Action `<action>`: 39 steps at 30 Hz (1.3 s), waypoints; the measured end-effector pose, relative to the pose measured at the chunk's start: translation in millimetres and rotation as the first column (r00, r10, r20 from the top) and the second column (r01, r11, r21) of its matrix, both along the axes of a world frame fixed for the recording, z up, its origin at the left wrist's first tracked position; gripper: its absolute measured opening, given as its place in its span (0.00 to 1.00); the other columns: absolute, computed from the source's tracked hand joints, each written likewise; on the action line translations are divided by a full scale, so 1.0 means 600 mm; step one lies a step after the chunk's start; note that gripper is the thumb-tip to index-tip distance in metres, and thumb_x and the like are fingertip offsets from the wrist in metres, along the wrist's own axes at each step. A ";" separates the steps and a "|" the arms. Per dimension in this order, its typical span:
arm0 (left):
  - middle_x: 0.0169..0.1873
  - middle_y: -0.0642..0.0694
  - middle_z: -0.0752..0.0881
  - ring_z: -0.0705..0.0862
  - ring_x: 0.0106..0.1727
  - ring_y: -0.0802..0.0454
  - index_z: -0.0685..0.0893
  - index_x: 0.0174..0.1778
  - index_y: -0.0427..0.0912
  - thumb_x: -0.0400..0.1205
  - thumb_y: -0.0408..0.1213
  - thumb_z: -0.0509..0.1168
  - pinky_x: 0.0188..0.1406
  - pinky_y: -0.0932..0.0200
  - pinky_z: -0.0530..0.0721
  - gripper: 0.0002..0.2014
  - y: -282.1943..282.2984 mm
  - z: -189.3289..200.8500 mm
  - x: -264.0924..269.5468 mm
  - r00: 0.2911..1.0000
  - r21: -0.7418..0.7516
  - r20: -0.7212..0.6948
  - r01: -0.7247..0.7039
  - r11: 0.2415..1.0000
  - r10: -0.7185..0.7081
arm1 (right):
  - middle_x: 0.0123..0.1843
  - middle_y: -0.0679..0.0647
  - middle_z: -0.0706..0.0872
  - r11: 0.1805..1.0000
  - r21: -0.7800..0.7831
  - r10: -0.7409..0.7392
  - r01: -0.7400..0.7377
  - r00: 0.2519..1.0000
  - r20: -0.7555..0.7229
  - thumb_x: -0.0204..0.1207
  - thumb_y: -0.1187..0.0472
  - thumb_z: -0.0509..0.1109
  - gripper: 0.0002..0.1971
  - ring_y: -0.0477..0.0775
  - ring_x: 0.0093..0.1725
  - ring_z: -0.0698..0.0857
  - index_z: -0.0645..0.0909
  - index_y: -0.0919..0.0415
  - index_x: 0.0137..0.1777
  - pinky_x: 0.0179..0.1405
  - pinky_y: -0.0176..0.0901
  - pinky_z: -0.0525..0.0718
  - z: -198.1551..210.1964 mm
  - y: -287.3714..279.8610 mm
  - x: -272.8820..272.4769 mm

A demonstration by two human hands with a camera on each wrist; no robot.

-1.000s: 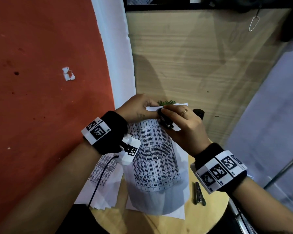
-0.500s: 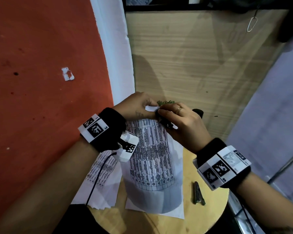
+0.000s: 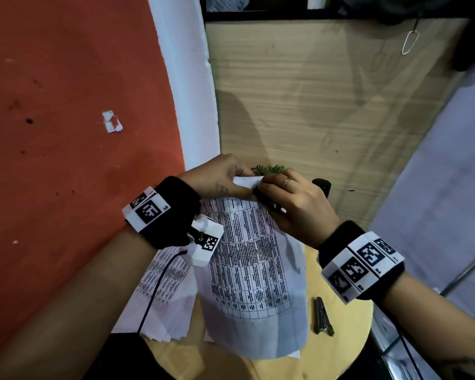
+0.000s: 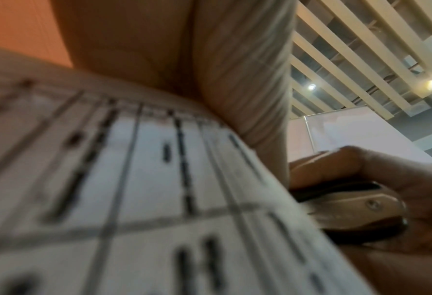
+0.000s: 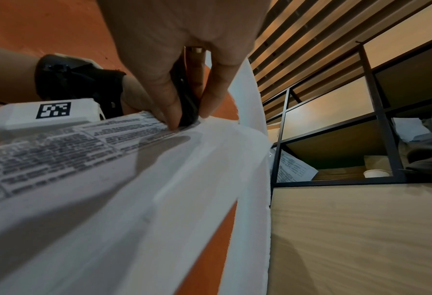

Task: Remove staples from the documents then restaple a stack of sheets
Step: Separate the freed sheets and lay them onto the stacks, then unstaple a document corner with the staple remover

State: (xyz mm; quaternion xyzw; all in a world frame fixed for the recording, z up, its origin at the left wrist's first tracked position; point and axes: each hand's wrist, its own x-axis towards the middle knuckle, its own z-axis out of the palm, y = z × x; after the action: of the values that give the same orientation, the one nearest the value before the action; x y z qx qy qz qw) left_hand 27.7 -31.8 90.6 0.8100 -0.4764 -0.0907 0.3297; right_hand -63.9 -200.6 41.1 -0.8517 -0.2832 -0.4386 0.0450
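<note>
A printed, table-filled document (image 3: 247,259) hangs lifted off the round wooden table (image 3: 337,357). My left hand (image 3: 231,178) pinches its top corner; the left wrist view shows the sheet (image 4: 134,179) close up and blurred. My right hand (image 3: 274,187) grips a black and metal staple remover (image 4: 349,209) and presses its tip against that same top edge. In the right wrist view its fingers (image 5: 164,95) hold the remover (image 5: 186,93) on the paper (image 5: 109,179). The staple itself is hidden.
A loose stack of printed sheets (image 3: 165,292) lies at the table's left. A small dark metal tool (image 3: 323,316) lies at its right. Behind the hands are a black object (image 3: 322,185), a green sprig (image 3: 268,169), a wooden panel (image 3: 313,105) and a red wall (image 3: 66,105).
Both hands have drawn closer together at the top corner, and the white top edge of the document is now mostly covered and bunched between them.
</note>
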 end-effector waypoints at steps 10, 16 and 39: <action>0.25 0.62 0.83 0.78 0.32 0.70 0.85 0.32 0.54 0.76 0.34 0.73 0.34 0.70 0.73 0.10 0.004 -0.011 0.001 0.999 -0.237 -0.055 -0.011 0.971 -0.002 | 0.48 0.57 0.87 0.884 0.460 0.143 -0.081 0.985 -0.100 0.67 0.68 0.78 0.12 0.54 0.47 0.85 0.84 0.68 0.49 0.46 0.48 0.84 0.000 0.004 -0.005; 0.25 0.61 0.83 0.79 0.31 0.68 0.85 0.28 0.59 0.73 0.41 0.73 0.34 0.68 0.73 0.09 0.002 -0.010 -0.002 0.999 -0.314 -0.027 -0.045 0.948 0.039 | 0.45 0.56 0.88 0.769 0.631 0.190 -0.100 0.979 -0.077 0.63 0.66 0.80 0.14 0.48 0.46 0.85 0.85 0.67 0.48 0.48 0.41 0.82 0.007 0.010 -0.007; 0.29 0.44 0.86 0.84 0.37 0.41 0.88 0.38 0.44 0.67 0.66 0.61 0.39 0.47 0.82 0.27 0.013 -0.044 0.036 0.865 -0.240 0.277 -0.359 0.902 0.418 | 0.38 0.57 0.86 0.729 0.638 -0.118 0.247 0.964 -0.238 0.62 0.64 0.79 0.10 0.47 0.39 0.80 0.81 0.66 0.40 0.38 0.23 0.68 -0.105 -0.025 0.015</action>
State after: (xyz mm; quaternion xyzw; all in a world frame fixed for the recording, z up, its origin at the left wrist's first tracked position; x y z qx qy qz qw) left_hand 49.4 -24.2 64.1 0.8600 -0.3566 0.1546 0.3308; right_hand -55.2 -215.8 -22.2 -0.8400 -0.0187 -0.4332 0.3261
